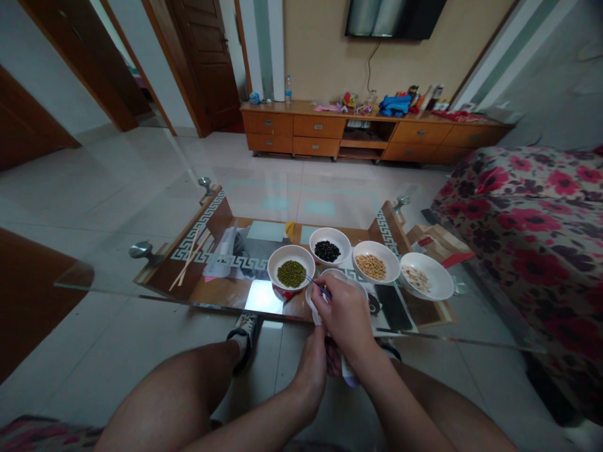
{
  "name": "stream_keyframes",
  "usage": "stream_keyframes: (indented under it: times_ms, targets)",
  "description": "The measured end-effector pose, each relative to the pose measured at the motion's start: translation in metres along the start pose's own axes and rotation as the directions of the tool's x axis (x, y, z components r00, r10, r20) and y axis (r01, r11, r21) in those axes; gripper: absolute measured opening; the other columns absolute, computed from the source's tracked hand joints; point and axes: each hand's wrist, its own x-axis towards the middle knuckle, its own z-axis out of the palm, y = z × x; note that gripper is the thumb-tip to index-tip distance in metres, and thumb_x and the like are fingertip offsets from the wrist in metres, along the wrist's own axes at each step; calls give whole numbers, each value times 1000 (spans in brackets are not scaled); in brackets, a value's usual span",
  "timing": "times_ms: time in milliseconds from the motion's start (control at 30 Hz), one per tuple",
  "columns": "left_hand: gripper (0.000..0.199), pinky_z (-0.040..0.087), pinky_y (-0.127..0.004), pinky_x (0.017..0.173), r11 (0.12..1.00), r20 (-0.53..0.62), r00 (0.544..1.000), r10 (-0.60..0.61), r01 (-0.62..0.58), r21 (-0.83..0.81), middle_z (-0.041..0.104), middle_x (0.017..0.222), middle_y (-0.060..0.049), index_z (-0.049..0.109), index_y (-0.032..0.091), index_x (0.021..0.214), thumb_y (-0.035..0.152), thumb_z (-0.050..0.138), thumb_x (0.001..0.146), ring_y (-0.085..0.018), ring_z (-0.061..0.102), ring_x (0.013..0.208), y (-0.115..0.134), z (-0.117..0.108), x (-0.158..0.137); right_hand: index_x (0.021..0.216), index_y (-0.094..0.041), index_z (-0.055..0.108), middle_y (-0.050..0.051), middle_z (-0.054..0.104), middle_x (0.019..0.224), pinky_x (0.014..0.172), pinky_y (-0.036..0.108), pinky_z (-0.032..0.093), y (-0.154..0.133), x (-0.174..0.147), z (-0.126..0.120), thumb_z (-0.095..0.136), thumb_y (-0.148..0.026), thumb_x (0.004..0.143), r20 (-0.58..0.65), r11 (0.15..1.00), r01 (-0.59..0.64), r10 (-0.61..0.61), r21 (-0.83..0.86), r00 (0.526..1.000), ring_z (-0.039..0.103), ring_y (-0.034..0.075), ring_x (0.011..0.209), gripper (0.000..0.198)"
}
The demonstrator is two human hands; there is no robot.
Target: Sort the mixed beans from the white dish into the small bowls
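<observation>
My right hand point(346, 311) pinches thin dark-blue tweezers point(320, 286), whose tip reaches the right rim of the white bowl of green mung beans point(291, 274). Below it, my left hand point(315, 361) is closed at the table's front edge. Between the hands shows a white object with a purple end point(349, 375); its kind is hidden. Behind my right hand a further white bowl point(335, 274) is mostly covered. White bowls of black beans point(326, 251), yellow soybeans point(371, 266) and pale flat pieces point(415, 278) stand in a row to the right.
The glass table point(188, 304) has a lower wooden shelf. Chopsticks point(190, 258) lie at its left, a dark phone-like slab point(394, 307) at its right. A paper bag point(440, 243) stands beside a flowered sofa point(532, 238). A TV cabinet point(315, 128) lines the far wall.
</observation>
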Motion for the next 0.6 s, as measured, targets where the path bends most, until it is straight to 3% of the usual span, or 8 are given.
stream_keyframes:
  times_ms: [267, 467, 600]
  targets:
    - [62, 27, -26, 47, 1000, 8, 1000, 10, -10, -5, 46, 43, -1, 48, 20, 51, 77, 36, 75, -11, 40, 39, 3, 3, -6, 94, -21, 67, 5, 71, 86, 73, 24, 40, 6, 1, -9, 48, -30, 90, 34, 1000, -14, 13, 25, 999, 65, 16, 81, 21]
    - [64, 31, -27, 49, 1000, 0, 1000, 1, -1, 8, 46, 43, -2, 47, 20, 48, 80, 37, 67, -12, 42, 40, 6, 3, -10, 92, -22, 67, 4, 72, 83, 63, 24, 38, 21, -10, -18, 49, -35, 89, 52, 994, -90, 93, -60, 994, 65, 16, 72, 22]
    - [62, 32, -27, 50, 1000, -3, 1000, 3, -3, 7, 48, 46, -1, 51, 19, 54, 80, 40, 64, -12, 44, 42, 10, 1, -14, 93, -25, 66, 2, 72, 81, 59, 24, 36, 30, -18, -24, 49, -39, 89, 144, 985, -117, 135, -129, 980, 65, 17, 69, 22]
